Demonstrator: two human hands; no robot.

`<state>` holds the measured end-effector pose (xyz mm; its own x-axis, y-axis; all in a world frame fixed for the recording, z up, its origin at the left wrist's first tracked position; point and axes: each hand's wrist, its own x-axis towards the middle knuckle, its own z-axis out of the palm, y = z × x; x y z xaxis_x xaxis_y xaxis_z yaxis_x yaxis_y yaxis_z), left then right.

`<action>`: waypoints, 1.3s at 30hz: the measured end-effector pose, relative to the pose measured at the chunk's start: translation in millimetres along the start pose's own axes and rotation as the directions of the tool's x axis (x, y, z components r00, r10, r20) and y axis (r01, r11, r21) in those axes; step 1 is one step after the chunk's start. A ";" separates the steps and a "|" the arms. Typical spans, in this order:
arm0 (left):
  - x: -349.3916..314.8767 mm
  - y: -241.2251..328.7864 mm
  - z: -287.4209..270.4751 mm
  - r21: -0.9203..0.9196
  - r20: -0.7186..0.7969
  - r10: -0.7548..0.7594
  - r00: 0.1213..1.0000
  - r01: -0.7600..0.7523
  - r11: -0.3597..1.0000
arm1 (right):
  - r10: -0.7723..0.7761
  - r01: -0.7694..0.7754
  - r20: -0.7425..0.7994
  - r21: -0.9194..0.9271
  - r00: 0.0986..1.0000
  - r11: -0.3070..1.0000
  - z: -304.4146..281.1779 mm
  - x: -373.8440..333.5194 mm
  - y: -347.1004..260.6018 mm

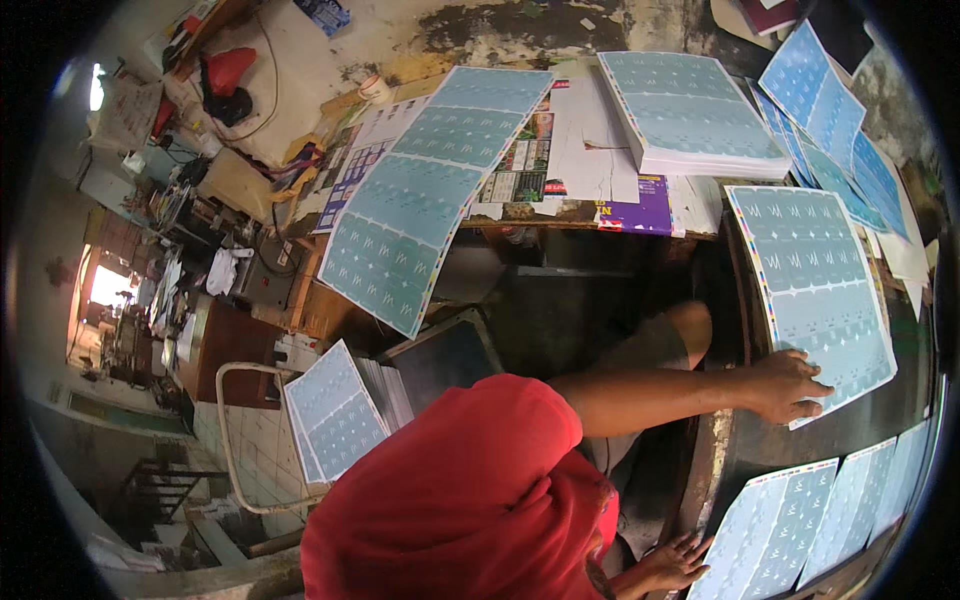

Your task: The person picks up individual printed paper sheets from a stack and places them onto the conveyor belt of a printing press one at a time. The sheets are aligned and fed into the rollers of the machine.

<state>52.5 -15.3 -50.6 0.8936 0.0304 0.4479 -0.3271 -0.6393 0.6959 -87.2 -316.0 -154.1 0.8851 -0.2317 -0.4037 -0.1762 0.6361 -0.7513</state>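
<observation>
My left hand (788, 387) rests on the near edge of a printed sheet (815, 270), pale blue-green with repeated white marks and coloured strips along its side. Its fingers are apart on top of the paper. This sheet lies on the dark table (740, 440) at the right. Lower down, my right hand (678, 565) has its fingers spread at the left edge of another printed sheet (770, 525). More of the same sheets (850, 500) lie beside that one. My red-sleeved left arm reaches across; part of the right arm is hidden by my shirt.
A thick stack of printed sheets (690, 115) sits on the far bench, and a long row of sheets (430, 190) overhangs it. Blue sheets (825, 110) lean at the far right. At the left stand another stack (345, 415) and a metal frame (225, 430).
</observation>
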 end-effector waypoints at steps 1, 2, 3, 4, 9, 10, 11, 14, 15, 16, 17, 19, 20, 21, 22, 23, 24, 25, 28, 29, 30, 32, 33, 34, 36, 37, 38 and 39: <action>0.0 -0.9 0.0 0.001 -0.002 -0.007 1.000 0.007 1.000 | 0.022 -0.022 -0.025 0.000 0.999 1.000 3.3 -1.5 0.9; -1.2 -2.0 0.3 0.001 -0.002 -0.015 1.000 0.015 1.000 | 0.045 -0.045 -0.053 0.002 0.998 0.999 5.2 -2.5 1.7; 1.4 0.2 2.0 -0.002 -0.001 -0.019 1.000 0.019 1.000 | 0.064 -0.064 -0.083 0.004 0.995 0.998 8.2 -1.9 0.7; 3.5 4.5 -2.6 -0.038 0.051 -0.020 0.998 0.022 0.999 | -0.019 0.011 -0.067 -0.121 0.998 0.993 20.2 -12.3 2.9; 5.5 5.7 3.8 -0.044 -0.028 -0.042 0.999 0.041 0.998 | 0.324 -0.148 0.428 -0.395 0.844 0.907 27.7 -3.9 46.6; 5.6 5.1 1.4 -0.052 -0.009 -0.052 0.999 0.051 0.997 | 0.390 -0.148 0.474 -0.469 0.790 0.871 38.3 -9.3 61.0; 5.2 3.7 -1.6 -0.056 0.008 -0.063 0.998 0.063 0.996 | 0.459 -0.141 0.513 -0.541 0.725 0.829 50.8 -18.1 74.7; 8.1 1.0 0.6 0.012 -0.042 0.005 0.999 -0.005 1.000 | 0.445 0.186 0.700 -0.629 0.558 0.755 71.4 -34.6 117.1; 11.3 2.6 2.5 -0.005 -0.020 -0.005 1.000 0.005 1.000 | 0.442 0.299 0.742 -0.630 0.504 0.717 74.6 -33.8 131.4; 12.7 0.1 4.5 0.019 -0.023 0.013 1.000 -0.012 1.000 | 0.471 0.334 0.759 -0.632 0.450 0.699 73.2 -31.6 147.0; 15.8 -1.6 9.4 0.034 -0.018 0.041 0.999 -0.040 0.999 | 0.574 0.337 0.688 -0.722 0.445 0.604 57.6 -18.4 172.1; 16.4 -0.8 11.6 0.124 0.008 0.030 1.000 -0.031 0.992 | 0.615 0.275 0.611 -0.784 0.498 0.556 55.0 -16.1 174.6; 16.4 1.2 9.5 0.182 -0.004 0.057 0.998 -0.055 0.982 | 0.660 0.278 0.542 -0.838 0.520 0.469 57.0 -11.3 169.1; 11.3 -9.6 3.3 0.147 0.003 0.099 0.995 -0.099 0.984 | 0.716 0.271 0.461 -0.888 0.525 0.373 61.1 -12.5 160.5; 14.1 -3.4 1.1 0.148 0.015 0.129 0.992 -0.130 0.981 | 0.684 0.330 0.509 -0.861 0.523 0.388 47.6 0.4 173.0; 12.9 -11.2 -3.0 0.143 0.032 0.147 0.989 -0.150 0.978 | 0.685 0.341 0.480 -0.876 0.548 0.341 43.0 2.0 174.6; 13.3 -9.6 -5.7 0.145 0.068 0.124 0.990 -0.132 0.981 | 0.685 0.343 0.442 -0.894 0.579 0.287 40.8 4.8 172.9; 11.2 -13.2 -6.4 0.141 0.069 0.110 0.992 -0.118 0.983 | 0.695 0.349 0.406 -0.908 0.593 0.233 39.6 6.1 170.6; 15.1 -0.1 -3.8 0.127 0.109 0.125 0.986 -0.139 0.982 | 0.763 0.285 0.320 -0.941 0.562 0.184 35.0 6.1 155.6; 14.8 2.1 -4.4 0.103 0.080 0.118 0.990 -0.126 0.987 | 0.779 0.235 0.285 -0.955 0.559 0.181 38.3 -0.5 149.9; 15.8 10.7 -0.5 0.048 0.063 0.086 0.994 -0.089 0.995 | 0.794 0.229 0.361 -0.932 0.490 0.282 32.3 -0.3 154.9; 14.7 9.6 1.4 0.006 0.027 0.018 0.999 -0.018 1.000 | 0.809 0.221 0.399 -0.916 0.433 0.334 34.8 -2.8 156.3; 14.4 5.5 -0.5 0.008 0.016 -0.015 1.000 0.015 1.000 | 0.818 0.219 0.359 -0.932 0.449 0.288 46.4 -11.3 147.0; 15.0 2.0 -1.2 -0.127 0.000 -0.119 0.993 0.118 0.985 | 0.827 0.215 0.316 -0.947 0.466 0.240 56.1 -19.0 135.9; 14.3 -4.1 -3.3 -0.368 0.017 -0.333 0.943 0.316 0.875 | 0.790 0.213 0.409 -0.912 0.456 0.350 71.6 -27.5 116.1; 14.6 -5.8 -4.2 -0.416 0.011 -0.348 0.937 0.321 0.851 | 0.765 0.215 0.457 -0.889 0.454 0.403 77.3 -28.1 109.6; 14.5 -6.8 -4.7 -0.463 0.004 -0.365 0.931 0.326 0.824 | 0.739 0.233 0.506 -0.862 0.446 0.449 79.6 -27.9 107.6; 17.5 -4.7 -7.6 -0.510 -0.011 -0.380 0.925 0.322 0.798 | 0.709 0.261 0.557 -0.830 0.433 0.493 85.6 -25.5 102.3</action>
<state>67.3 -6.0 -41.8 0.9474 0.2796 0.1555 -0.1297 -0.1087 0.9856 -90.9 -182.0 -176.0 0.4982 0.7604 -0.4166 -0.2132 -0.3582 -0.9090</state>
